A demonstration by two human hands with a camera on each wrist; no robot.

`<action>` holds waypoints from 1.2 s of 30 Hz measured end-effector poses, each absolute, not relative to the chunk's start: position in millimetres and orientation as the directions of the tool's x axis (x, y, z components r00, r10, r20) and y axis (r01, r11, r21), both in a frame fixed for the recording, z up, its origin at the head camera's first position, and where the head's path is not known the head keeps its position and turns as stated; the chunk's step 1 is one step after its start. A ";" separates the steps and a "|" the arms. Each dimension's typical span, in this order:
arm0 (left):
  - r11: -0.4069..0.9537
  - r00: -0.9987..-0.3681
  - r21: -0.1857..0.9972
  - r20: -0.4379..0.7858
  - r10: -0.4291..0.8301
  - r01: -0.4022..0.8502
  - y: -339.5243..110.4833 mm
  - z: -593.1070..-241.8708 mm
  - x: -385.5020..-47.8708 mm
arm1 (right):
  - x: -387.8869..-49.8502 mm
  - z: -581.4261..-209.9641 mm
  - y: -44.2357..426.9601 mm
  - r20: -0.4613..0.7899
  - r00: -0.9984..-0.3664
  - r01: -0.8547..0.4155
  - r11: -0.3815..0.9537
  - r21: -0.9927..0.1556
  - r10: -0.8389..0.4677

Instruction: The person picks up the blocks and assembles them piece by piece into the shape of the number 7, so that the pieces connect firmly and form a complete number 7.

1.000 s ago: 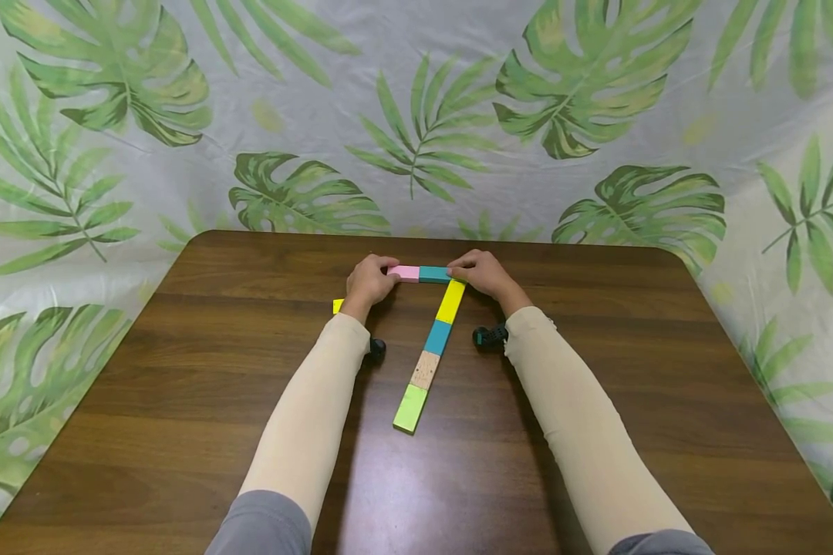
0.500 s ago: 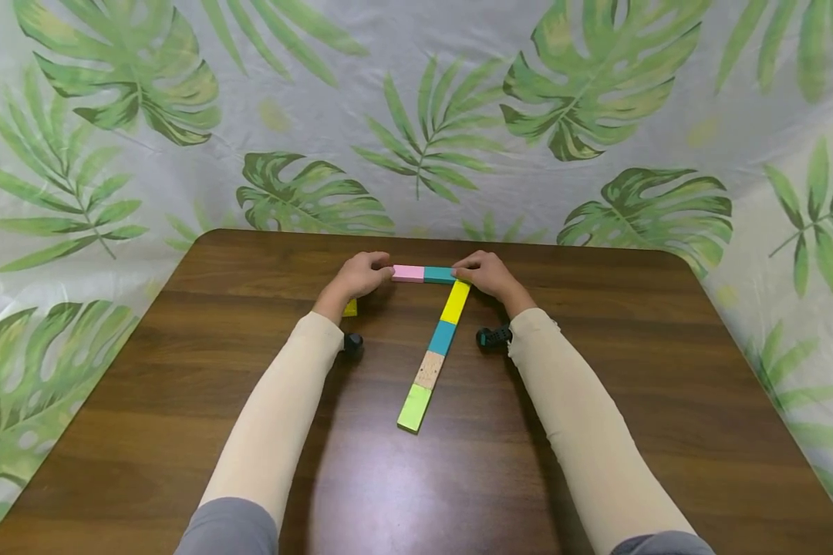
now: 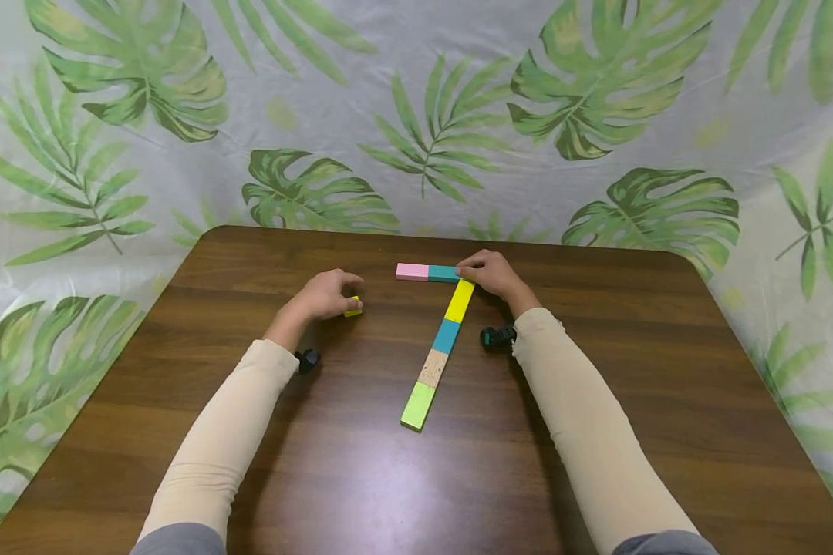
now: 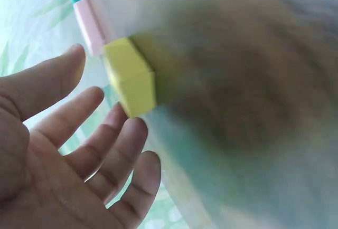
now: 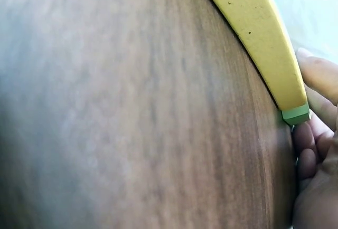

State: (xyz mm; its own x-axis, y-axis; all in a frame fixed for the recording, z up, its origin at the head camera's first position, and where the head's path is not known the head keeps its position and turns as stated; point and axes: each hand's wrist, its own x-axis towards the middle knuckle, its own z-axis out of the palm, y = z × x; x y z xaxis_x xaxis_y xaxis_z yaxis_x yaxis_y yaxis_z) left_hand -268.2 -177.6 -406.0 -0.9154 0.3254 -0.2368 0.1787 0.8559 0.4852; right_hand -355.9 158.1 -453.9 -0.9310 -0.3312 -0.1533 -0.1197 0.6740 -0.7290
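My left hand is at a lone yellow block, thumb and fingers spread apart. In the left wrist view, the yellow block stands just beyond the fingertips; whether they touch it I cannot tell. My right hand holds the right end of a teal block, whose left end meets a pink block. From that corner a slanting row runs toward me: a yellow block, a blue block, a bare wood block and a lime green block. Fingers hide the teal block's right end.
The blocks lie on a brown wooden table. A leaf-patterned cloth hangs behind its far edge. A dark wrist-worn device sticks out from the right wrist, and another from the left.
My left hand has let go of the pink block and moved left and nearer to me, to the lone yellow block. The right hand stays at the teal block.
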 end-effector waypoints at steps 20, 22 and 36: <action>0.874 -0.937 0.460 -0.209 0.279 0.157 -180.8 -417.8 -264.4 | -355.4 -452.9 158.0 -0.148 -0.929 -0.132 0.676 -0.725 -0.340; 0.870 -0.937 0.466 -0.206 0.283 0.161 -182.3 -418.5 -264.0 | -355.2 -452.8 157.9 -0.145 -0.930 -0.132 0.674 -0.726 -0.339; 0.841 -0.937 0.526 -0.216 0.274 0.125 -192.3 -420.8 -260.9 | -354.5 -454.7 157.6 -0.142 -0.937 -0.112 0.662 -0.741 -0.318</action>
